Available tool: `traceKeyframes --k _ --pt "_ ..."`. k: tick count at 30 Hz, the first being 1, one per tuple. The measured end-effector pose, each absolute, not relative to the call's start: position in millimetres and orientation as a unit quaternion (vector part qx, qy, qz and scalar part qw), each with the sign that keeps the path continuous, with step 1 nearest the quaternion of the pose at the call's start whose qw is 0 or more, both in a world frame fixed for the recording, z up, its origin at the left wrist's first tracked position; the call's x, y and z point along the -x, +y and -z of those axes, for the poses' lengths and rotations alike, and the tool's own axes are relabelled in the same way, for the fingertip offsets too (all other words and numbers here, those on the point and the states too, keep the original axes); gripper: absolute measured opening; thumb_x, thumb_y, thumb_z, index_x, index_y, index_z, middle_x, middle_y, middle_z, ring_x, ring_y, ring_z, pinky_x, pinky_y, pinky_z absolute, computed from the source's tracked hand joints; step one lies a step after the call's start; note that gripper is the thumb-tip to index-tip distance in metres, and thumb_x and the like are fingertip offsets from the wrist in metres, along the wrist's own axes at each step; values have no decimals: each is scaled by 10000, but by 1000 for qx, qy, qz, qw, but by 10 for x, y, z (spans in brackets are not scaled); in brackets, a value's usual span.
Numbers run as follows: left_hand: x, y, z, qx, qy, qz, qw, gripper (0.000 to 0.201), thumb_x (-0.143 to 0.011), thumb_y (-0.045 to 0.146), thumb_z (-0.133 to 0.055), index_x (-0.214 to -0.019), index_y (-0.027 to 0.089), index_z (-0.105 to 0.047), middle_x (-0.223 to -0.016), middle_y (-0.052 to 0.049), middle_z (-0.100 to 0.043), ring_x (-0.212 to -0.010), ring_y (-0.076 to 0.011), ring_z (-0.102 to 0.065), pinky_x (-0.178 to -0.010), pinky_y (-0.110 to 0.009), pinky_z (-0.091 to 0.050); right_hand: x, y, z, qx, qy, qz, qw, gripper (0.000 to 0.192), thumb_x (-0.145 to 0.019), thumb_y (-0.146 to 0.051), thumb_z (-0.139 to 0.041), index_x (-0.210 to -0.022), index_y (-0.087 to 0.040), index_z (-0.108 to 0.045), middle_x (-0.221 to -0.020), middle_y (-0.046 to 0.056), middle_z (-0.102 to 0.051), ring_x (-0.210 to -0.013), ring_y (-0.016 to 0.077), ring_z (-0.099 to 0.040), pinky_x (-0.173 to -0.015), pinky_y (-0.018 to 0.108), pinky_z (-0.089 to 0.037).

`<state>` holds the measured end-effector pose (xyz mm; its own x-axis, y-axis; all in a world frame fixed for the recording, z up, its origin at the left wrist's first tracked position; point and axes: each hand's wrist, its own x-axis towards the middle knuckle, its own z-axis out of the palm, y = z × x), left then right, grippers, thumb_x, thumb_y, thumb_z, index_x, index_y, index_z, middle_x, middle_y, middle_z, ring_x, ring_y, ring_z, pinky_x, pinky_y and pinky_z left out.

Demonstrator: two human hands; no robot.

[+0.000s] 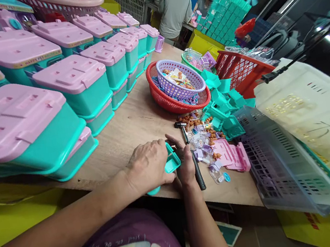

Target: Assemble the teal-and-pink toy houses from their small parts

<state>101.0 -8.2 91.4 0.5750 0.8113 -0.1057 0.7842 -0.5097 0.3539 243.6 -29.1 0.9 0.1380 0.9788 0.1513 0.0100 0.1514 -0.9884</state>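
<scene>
We see a small teal plastic part (171,162) held at the near edge of the worktop (133,124), gripped between both hands. The left hand (148,164) is curled around it from the left with its fingers closed over the piece, and the right hand (186,164) pinches it from the right, thumb up against its upper edge. Just beside the right hand a black-handled hammer (193,158) lies on the worktop, its handle pointing toward the near edge. Beyond it we find a scatter of small clear packets and tiny toy pieces (203,144), and pink plastic panels (232,156) lying flat. Further in, a heap of loose teal parts (224,107) sits near a red round basket (169,103) with a purple basket (181,76) nested inside it. A grey crate (271,156) overhangs the right side of the worktop. Along the left edge, stacked teal boxes with pink lids (82,82) run in rows toward the far end, where another person (174,10) stands well apart.
</scene>
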Motion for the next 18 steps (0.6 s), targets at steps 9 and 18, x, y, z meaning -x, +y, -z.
traceKeyframes --k 9,18 --pt "-1081 -76 -895 -875 464 -12 135 600 -742 468 -695 -1121 23 -558 -1031 -208 -620 -970 -363 -619 -813 -452 -513 -2373 -259 -5 467 -467 -453 598 656 -920 -686 -260 -1115 -225 -684 -1142 71 -668 -1127 258 -590 -1022 433 -425" --pt "-1036 -69 -818 -883 439 -38 160 480 -790 417 -637 -1111 67 -569 -1026 -171 -630 -967 -329 -624 -796 -430 -528 -2317 -231 -28 502 -450 -388 628 543 -976 -557 -296 -922 -206 -707 -939 41 -684 -919 198 -615 -863 353 -459"
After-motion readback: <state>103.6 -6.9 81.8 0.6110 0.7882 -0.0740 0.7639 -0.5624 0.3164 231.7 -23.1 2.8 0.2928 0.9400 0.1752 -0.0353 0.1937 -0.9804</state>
